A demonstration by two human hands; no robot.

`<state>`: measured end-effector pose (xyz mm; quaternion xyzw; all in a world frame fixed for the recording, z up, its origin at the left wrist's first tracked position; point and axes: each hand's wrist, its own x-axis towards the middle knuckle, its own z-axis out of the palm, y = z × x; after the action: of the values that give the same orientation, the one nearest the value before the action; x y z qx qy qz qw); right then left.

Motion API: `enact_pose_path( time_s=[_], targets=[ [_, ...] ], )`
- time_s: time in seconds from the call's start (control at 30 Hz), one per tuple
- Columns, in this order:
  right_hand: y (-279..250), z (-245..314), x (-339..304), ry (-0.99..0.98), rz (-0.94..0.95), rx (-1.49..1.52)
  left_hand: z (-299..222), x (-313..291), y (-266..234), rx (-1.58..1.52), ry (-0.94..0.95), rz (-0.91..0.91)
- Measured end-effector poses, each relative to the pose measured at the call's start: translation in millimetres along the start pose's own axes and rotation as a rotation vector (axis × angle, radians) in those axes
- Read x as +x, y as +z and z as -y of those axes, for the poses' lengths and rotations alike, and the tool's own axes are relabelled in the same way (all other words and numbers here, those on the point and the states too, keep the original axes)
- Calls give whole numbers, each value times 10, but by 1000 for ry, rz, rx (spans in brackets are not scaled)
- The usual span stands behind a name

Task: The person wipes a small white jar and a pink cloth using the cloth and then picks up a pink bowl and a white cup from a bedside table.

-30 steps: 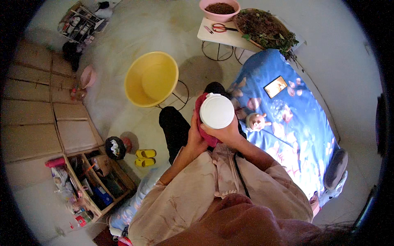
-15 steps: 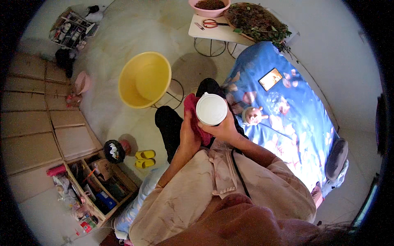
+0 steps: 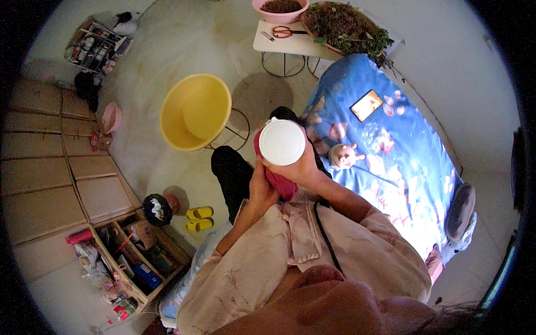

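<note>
Above my lap I hold a container with a round white lid [image 3: 282, 142]; its sides are mostly hidden beneath the lid. My right hand [image 3: 304, 169] wraps round its right and near side. A dark pink cloth [image 3: 282, 184] lies against the container's left side and hangs below it. My left hand [image 3: 262, 187] is closed on this cloth, pressing it toward the container. To the right, on the blue floral bedding [image 3: 407, 167], sit a small pig-shaped figure [image 3: 342, 156] and a phone [image 3: 367, 105] with a lit screen.
A yellow basin [image 3: 195, 111] rests on a wire stand ahead left. Beyond, a low table [image 3: 268, 42] bears red-handled scissors [image 3: 282, 32], a pink bowl [image 3: 280, 15] and a basket of dried plants [image 3: 346, 28]. Yellow slippers [image 3: 199, 219], a small bin [image 3: 157, 209] and a wooden drawer box [image 3: 139, 251] lie left.
The lidded container has shifted slightly left and nearer to me. My left hand and the cloth have slid lower along its side. The whole view has tilted a little.
</note>
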<state>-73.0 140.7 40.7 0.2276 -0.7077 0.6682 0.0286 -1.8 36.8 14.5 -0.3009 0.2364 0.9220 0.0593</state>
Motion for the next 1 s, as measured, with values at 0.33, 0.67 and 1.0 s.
enact_pose_path(
  time_s=[0.33,0.67,1.0],
  targets=[
    [-12,102,-42,71,95,57,-65,212,-423,561,347,135],
    [16,96,-3,-110,103,-130,-3,-78,-107,247,424,605],
    [-15,65,-64,83,50,10,-171,-28,-11,112,84,63]
  ],
)
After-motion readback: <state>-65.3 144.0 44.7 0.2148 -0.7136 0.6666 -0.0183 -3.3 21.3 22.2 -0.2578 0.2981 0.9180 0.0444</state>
